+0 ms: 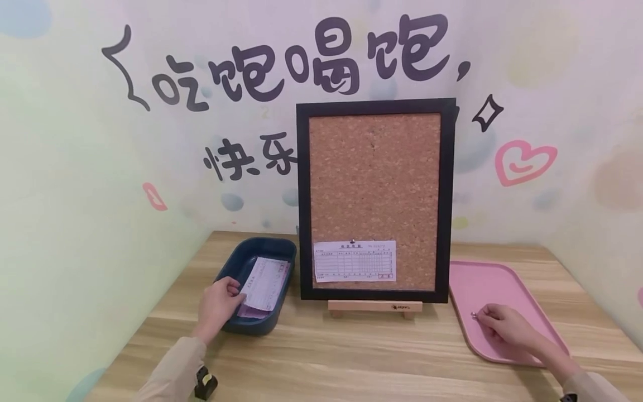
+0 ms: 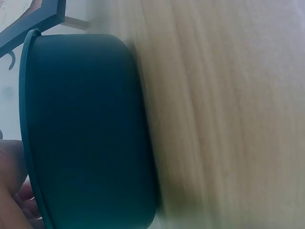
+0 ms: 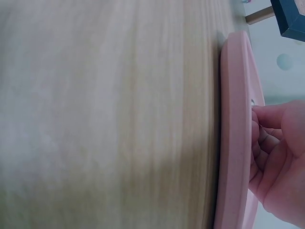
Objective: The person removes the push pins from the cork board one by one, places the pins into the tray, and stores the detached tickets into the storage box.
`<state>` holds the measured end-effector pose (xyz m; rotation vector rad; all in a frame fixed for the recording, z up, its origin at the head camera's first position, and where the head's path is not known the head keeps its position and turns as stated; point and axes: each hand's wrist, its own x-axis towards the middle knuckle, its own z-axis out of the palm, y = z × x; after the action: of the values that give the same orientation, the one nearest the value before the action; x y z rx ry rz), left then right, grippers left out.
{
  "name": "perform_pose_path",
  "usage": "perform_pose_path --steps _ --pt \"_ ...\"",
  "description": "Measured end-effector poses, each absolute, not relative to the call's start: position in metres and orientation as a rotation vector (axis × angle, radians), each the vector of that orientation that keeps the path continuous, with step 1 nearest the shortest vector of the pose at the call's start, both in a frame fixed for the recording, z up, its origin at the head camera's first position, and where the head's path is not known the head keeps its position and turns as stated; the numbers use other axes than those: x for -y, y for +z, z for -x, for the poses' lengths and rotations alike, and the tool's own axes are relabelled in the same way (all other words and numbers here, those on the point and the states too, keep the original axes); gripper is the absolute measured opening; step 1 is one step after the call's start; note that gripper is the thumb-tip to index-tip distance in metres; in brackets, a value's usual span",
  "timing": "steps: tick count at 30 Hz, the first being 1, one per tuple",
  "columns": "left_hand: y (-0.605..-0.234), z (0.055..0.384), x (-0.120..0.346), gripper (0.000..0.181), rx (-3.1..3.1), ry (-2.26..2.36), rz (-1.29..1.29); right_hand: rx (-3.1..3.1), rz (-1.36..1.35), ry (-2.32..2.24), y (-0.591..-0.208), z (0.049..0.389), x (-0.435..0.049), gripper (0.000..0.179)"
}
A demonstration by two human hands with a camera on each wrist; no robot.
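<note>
At the left, my left hand (image 1: 221,304) reaches over the rim of a dark blue plastic bin (image 1: 233,254). Its fingers are curled, and the thumb tip overlaps the edge of a white printed paper slip (image 1: 262,285) lying over a pinkish one; I cannot tell whether the slip is pinched. In the left wrist view the bin's wall (image 2: 90,129) hides most of that hand. My right hand (image 1: 507,326) is low over a pink tray (image 1: 507,279). Thumb and index finger meet and pinch a small silver pushpin (image 1: 474,315) at their tips.
A black-framed corkboard (image 1: 374,184) stands on a small wooden easel (image 1: 374,306) between bin and tray. A printed form (image 1: 355,261) is pinned low on the cork by a silver pin (image 1: 353,241). Behind the wooden table (image 1: 351,352) is a lettered wall.
</note>
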<state>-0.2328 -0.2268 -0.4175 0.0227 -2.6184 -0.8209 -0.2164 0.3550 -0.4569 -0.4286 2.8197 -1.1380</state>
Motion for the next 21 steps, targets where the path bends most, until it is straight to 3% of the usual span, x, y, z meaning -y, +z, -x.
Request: perform_pose_path --steps 21 --pt "-0.401 0.241 0.167 0.034 2.498 -0.732 0.216 -2.943 0.451 -1.098 -0.45 0.219 -0.355 0.013"
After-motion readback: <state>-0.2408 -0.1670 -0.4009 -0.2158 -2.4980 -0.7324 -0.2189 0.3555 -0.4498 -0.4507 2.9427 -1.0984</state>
